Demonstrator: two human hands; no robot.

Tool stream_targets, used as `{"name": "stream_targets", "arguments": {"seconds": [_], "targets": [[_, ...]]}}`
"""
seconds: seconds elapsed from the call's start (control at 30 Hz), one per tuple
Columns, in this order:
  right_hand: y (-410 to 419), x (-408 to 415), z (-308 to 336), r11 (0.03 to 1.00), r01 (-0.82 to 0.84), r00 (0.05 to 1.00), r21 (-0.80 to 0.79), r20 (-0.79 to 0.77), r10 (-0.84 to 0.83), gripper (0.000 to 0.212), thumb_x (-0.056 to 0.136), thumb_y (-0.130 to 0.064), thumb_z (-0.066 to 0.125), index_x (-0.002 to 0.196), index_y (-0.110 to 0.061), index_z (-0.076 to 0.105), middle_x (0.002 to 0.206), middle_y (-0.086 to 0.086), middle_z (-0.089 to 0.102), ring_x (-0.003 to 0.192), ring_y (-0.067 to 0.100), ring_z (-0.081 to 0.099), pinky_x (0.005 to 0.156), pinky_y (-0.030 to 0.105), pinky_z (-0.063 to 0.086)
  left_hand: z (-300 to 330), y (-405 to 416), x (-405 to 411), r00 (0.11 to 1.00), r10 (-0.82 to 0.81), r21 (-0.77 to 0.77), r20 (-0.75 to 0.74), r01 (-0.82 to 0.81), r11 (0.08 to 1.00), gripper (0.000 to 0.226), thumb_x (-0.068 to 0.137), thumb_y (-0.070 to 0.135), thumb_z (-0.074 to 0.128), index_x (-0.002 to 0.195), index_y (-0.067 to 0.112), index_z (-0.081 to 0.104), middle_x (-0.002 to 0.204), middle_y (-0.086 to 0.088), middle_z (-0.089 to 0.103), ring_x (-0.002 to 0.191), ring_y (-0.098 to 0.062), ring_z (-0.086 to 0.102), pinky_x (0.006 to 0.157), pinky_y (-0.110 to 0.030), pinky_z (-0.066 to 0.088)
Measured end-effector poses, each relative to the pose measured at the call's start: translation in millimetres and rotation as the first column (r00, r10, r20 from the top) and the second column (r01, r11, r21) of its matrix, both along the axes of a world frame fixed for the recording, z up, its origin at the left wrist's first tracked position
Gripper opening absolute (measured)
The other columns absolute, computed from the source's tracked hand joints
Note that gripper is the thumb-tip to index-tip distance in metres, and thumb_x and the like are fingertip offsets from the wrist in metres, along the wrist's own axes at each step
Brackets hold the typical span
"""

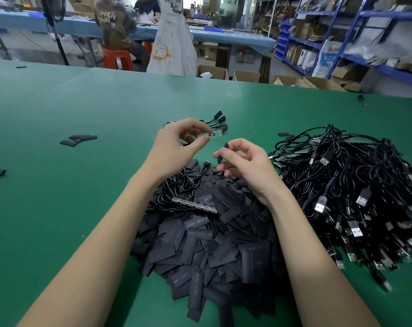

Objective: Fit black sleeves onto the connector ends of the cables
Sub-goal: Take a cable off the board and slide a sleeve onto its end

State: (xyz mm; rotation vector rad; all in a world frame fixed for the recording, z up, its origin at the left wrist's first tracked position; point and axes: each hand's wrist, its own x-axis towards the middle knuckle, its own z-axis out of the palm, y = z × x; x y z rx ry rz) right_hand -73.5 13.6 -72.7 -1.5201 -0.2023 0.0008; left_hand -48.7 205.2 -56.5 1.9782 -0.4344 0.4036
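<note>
- The left hand (pixel 176 147) pinches a small bare circuit-board connector end (pixel 215 134) between thumb and fingertip, above the green table (pixel 59 208).
- The right hand (pixel 245 162) pinches one black sleeve (pixel 223 152), just beside that connector, not touching.
- Below lies a heap of sleeves (pixel 212 244); to the right, a tangled cable pile (pixel 353 185).
- Behind the table stand open cardboard boxes (pixel 245 76); their contents are unclear.

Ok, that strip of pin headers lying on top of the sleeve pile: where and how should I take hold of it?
Pinch the pin header strip across its narrow width near the middle, coming straight down from above. It is long and thin and lies loose on the sleeve pile, tilted down to the right, so a mid-length hold should keep it level. The left hand and right hand are both occupied.
</note>
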Motion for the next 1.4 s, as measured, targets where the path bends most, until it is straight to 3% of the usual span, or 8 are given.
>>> {"name": "stream_targets", "arguments": {"seconds": [0.13,0.33,0.5,0.7,0.9,1.1,1.23,1.4], "targets": [[-4,0,0,0.998,0.055,0.997,0.023,0.054,-0.056,0.015,0.088,-0.003,0.076,0.087,-0.012,0.064,0.091,0.011,0.07,0.068,0.018,0.07,0.062,0.023,0.057,0,-1,-2,1.0,-0.022,-0.002,-0.016,0.022,1.0,0.008,0.094,0.026,0.071,0.1,0.029,0.075,0.092,0.005,0.071,0.075,-0.003,0.058,0.075,-0.023,0.048],[-8,3,0,0.994,0.11,0.99,0.004,0.091,-0.11,0.023,0.085,-0.009,0.08,0.105,-0.018,0.072,0.096,0.003,0.079,0.084,0.012,0.073,0.069,0.023,0.058,1,-4,-6,0.998,-0.053,0.006,-0.042,0.054,0.999,0.008,0.095,0.024,0.07,0.1,0.028,0.074,0.093,0.003,0.071,0.077,-0.006,0.06,0.077,-0.029,0.052],[-10,3,-1,0.991,0.13,0.986,0.03,0.104,-0.132,0.018,0.084,-0.008,0.081,0.099,-0.015,0.075,0.093,0.003,0.079,0.086,0.013,0.074,0.073,0.024,0.058,1,-5,-7,0.996,-0.076,0.01,-0.045,0.076,0.997,0.007,0.094,0.024,0.071,0.099,0.028,0.074,0.092,0.003,0.072,0.079,-0.012,0.064,0.078,-0.028,0.053],[-12,5,-4,0.988,0.152,0.983,0.037,0.1,-0.155,0.018,0.083,-0.007,0.082,0.097,-0.016,0.076,0.09,0.004,0.079,0.084,0.014,0.074,0.075,0.025,0.059,0,-7,-8,0.993,-0.109,0.034,-0.045,0.111,0.993,0.006,0.095,0.025,0.07,0.099,0.028,0.074,0.088,0.009,0.07,0.077,-0.005,0.063,0.076,-0.03,0.054],[-16,5,-2,0.968,0.144,0.987,0.206,0.038,-0.155,0.015,0.083,-0.005,0.08,0.095,-0.014,0.077,0.093,0.005,0.079,0.086,0.013,0.074,0.074,0.022,0.058,0,-9,-9,0.992,-0.114,0.04,-0.054,0.116,0.992,0.006,0.094,0.025,0.071,0.099,0.027,0.075,0.086,0.007,0.072,0.076,-0.006,0.064,0.078,-0.03,0.053],[-15,5,3,0.874,0.127,0.992,0.469,-0.049,-0.118,0.015,0.075,-0.013,0.08,0.09,-0.016,0.079,0.098,0.006,0.078,0.091,0.012,0.073,0.076,0.022,0.057,-2,-13,-8,0.985,-0.151,-0.008,-0.082,0.151,0.989,0.007,0.093,0.026,0.074,0.099,0.026,0.076,0.082,0.009,0.071,0.076,-0.006,0.061,0.071,-0.013,0.047],[-11,4,3,0.839,0.134,0.991,0.527,-0.076,-0.11,0.013,0.089,-0.005,0.071,0.09,-0.016,0.078,0.099,0.007,0.078,0.092,0.012,0.073,0.077,0.022,0.057,-2,-16,-8,0.98,-0.182,-0.061,-0.081,0.177,0.982,0.008,0.092,0.025,0.075,0.099,0.021,0.077,0.081,0.01,0.072,0.077,-0.003,0.062,0.072,-0.011,0.048],[-7,3,5,0.799,0.138,0.99,0.585,-0.084,-0.11,0.011,0.09,-0.004,0.071,0.092,-0.013,0.076,0.099,0.007,0.078,0.091,0.012,0.073,0.077,0.022,0.058,-4,-17,-6,0.97,-0.215,-0.133,-0.115,0.2,0.971,0.008,0.093,0.026,0.074,0.098,0.021,0.077,0.078,0.005,0.071,0.07,-0.003,0.058,0.064,-0.016,0.047]]}}
